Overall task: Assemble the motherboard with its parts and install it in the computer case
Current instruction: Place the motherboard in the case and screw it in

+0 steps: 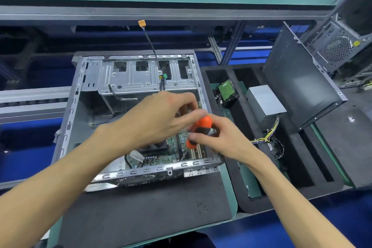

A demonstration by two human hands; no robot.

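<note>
An open grey computer case (84, 90) lies on its side on a black mat. The green motherboard (161, 157) sits inside it near the front, with a black cooler on it. Both hands are over the board's right part. My right hand (223, 139) grips the orange and black handle of a screwdriver (201, 129), whose shaft points down at the board. My left hand (159, 119) reaches across and its fingertips pinch the top of that handle. The screwdriver tip is hidden.
A cable with an orange plug (142, 23) sticks up from the case. To the right, a black foam tray (237, 167) holds a hard drive (226, 90) and a power supply (265, 102). A dark side panel (300, 78) leans behind it. Another case (342, 42) stands far right.
</note>
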